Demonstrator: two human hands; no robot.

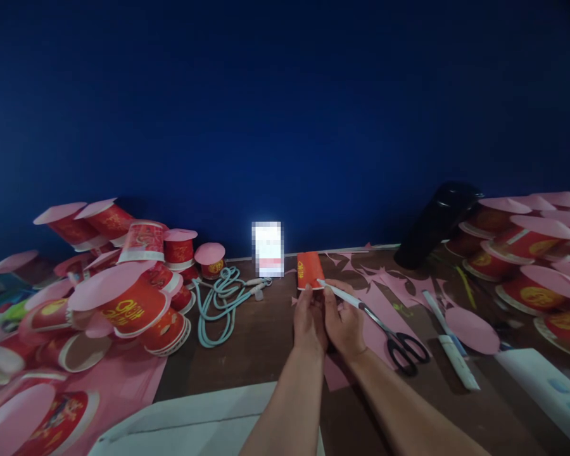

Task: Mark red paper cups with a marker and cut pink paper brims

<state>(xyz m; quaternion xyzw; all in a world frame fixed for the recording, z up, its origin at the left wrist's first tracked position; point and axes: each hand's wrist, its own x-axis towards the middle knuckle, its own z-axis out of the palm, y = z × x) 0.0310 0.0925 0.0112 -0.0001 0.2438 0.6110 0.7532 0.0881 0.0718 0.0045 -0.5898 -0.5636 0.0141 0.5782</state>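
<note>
An orange-red paper cup point(308, 269) with yellow lettering stands with its white rim downward, tilted slightly. My left hand point(308, 322) is closed on the cup near the rim, with some of its fingers hidden. Close against it, my right hand point(346, 324) grips a slim white pen point(344, 295) whose tip points at the cup's side; whether it touches I cannot tell. Black-handled scissors point(388, 330) lie just right of my right hand, partly over pink paper point(377, 304).
Red cups with pink paper discs pile up at left point(135, 304) and right point(536, 288). A blue cord point(216, 316), a blurred bright screen point(268, 248), a black bottle point(437, 221), a white tube point(458, 361), a pink disc point(472, 330) and pink scraps surround the hands.
</note>
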